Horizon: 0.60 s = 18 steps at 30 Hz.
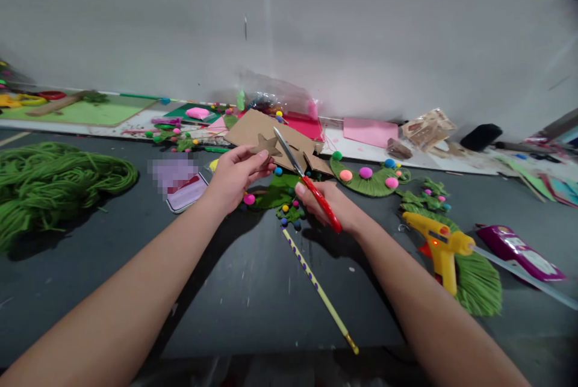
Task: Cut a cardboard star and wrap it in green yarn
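A small brown cardboard star [265,145] is pinched between the thumb and fingers of my left hand [239,171]. My right hand [327,201] grips red-handled scissors [309,181], whose blades point up and left, close to the star's right side. Behind both hands lies a sheet of brown cardboard [254,127] with a cut piece at its right. Below them are a green yarn piece [273,193] and a small green shape with coloured pompoms [291,213].
Green yarn [58,185] is heaped at left, beside a phone [187,191]. A patterned pencil [318,287] lies in front. At right are a yellow glue gun [440,242], a purple packet [517,250] and a pompom-studded green ring [365,181]. A wall [180,26] stands behind.
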Motion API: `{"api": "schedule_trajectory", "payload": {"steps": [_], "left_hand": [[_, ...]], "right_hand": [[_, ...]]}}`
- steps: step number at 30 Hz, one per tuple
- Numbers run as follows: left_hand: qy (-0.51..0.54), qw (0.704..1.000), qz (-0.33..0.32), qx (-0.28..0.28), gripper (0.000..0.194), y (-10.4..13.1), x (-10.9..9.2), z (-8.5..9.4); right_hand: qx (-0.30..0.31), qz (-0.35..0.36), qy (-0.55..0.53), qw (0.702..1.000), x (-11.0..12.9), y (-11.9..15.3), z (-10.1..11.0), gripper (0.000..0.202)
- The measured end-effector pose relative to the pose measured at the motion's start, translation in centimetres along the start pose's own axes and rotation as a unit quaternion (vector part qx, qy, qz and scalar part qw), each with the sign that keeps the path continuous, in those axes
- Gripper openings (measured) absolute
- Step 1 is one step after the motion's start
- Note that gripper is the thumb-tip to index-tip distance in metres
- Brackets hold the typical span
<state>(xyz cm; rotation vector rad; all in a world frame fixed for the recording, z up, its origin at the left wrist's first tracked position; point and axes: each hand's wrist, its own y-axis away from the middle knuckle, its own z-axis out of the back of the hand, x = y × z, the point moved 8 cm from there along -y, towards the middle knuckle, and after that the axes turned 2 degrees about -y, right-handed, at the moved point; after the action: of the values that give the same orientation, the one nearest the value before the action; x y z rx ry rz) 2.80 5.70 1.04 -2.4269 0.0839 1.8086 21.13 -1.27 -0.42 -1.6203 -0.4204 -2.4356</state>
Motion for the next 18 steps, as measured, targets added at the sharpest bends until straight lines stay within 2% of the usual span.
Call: {"api": "schedule_trajectory", "payload": {"steps": [18], "left_hand": [[-0.011,1.0,-0.007,-0.006,0.031,0.08,-0.22,-0.1]], "right_hand": [[-0.008,0.0,-0.014,1.0,-0.54,-0.41,0.08,0.062]]}}
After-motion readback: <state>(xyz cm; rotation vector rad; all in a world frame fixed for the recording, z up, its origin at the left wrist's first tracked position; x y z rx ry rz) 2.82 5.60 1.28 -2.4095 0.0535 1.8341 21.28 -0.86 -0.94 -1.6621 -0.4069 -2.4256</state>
